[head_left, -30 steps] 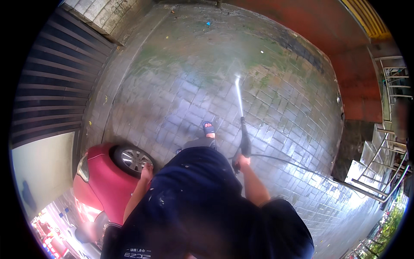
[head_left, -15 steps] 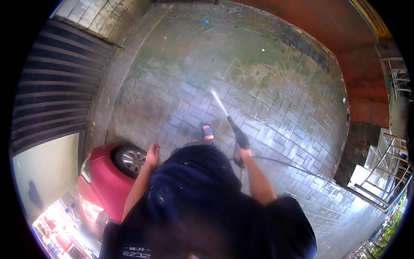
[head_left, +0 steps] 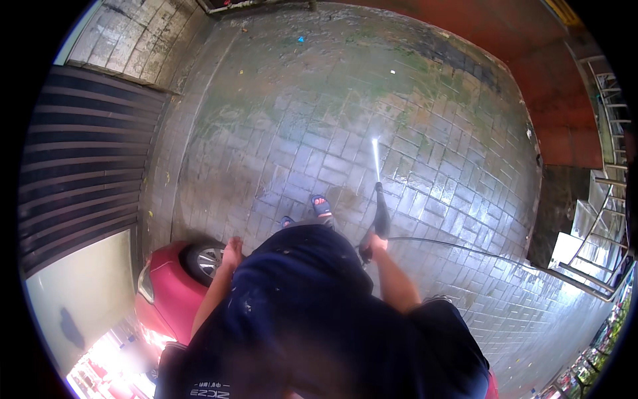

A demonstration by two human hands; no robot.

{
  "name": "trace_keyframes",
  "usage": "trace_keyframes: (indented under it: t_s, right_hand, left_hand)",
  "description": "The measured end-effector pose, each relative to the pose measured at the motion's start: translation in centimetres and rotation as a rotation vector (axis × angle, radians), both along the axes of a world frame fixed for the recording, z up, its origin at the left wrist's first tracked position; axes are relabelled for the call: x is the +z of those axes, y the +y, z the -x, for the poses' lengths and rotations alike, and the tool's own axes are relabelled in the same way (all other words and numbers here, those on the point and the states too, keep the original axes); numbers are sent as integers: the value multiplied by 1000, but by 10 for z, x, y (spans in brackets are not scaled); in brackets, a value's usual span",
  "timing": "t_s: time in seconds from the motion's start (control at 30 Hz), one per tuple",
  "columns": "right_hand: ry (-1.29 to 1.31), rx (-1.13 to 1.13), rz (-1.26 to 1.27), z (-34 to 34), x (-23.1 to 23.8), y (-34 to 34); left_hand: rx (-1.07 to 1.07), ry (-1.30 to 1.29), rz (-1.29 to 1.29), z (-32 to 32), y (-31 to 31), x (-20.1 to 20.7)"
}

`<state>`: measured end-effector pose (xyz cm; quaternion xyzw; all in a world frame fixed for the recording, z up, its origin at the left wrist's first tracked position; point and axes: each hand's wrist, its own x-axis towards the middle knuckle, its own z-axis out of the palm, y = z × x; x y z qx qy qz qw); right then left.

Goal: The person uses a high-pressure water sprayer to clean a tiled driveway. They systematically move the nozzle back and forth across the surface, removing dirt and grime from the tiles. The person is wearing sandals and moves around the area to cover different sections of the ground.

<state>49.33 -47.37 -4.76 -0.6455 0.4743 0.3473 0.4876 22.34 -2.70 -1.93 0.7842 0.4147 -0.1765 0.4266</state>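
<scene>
My right hand (head_left: 377, 243) is closed round the grip of a black pressure washer gun (head_left: 381, 216), whose nozzle points ahead. A narrow white water jet (head_left: 376, 158) leaves the nozzle and meets the wet brick paving (head_left: 319, 143). From the gun's grip a dark hose (head_left: 458, 247) trails off to the right. My left hand (head_left: 232, 253) hangs empty at my side, fingers loose, close to the front wheel (head_left: 207, 261) of a red car (head_left: 169, 289).
A dark slatted gate (head_left: 93, 153) stands at the left, with a tiled wall (head_left: 136, 40) beyond it. Rust-red panels (head_left: 558, 100) border the right side, near a metal rack (head_left: 591, 266). My sandalled foot (head_left: 321, 205) is on the paving. A small blue scrap (head_left: 300, 39) lies far ahead.
The gun and its jet have swung to the right, from slanting leftward to nearly straight ahead. My other foot now shows behind the front one. The view has shifted slightly.
</scene>
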Motion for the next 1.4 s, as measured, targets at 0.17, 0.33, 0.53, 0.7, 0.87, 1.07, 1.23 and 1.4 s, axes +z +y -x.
trace_keyframes:
  t_s: [0.17, 0.33, 0.53, 0.7, 0.87, 1.07, 1.23, 1.4]
  right_hand:
    - [58, -97, -150, 31, -2, -16]
    - [-26, -232, 0, 66, -2, -25]
    - [49, -310, -105, 93, -1, -44]
    - [-45, -391, -30, 104, -2, -50]
    - [-14, -426, -145, 96, 1, -70]
    - [-81, -518, -44, 85, -2, -83]
    - [-73, -467, -71, 73, 2, -104]
    - [-133, -516, -118, 56, 5, -119]
  left_hand:
    - [-81, -33, -32, -20, 8, 3]
    - [-99, -102, 23, -55, 6, 10]
    - [-157, -63, 27, -50, 11, 3]
    - [-177, -15, 6, -42, 19, 2]
    - [-204, 17, -14, -30, 24, 0]
    - [-216, -21, -18, -39, 12, 3]
    - [-182, -27, 26, -57, -5, 13]
    - [-180, -41, -24, -66, -9, 6]
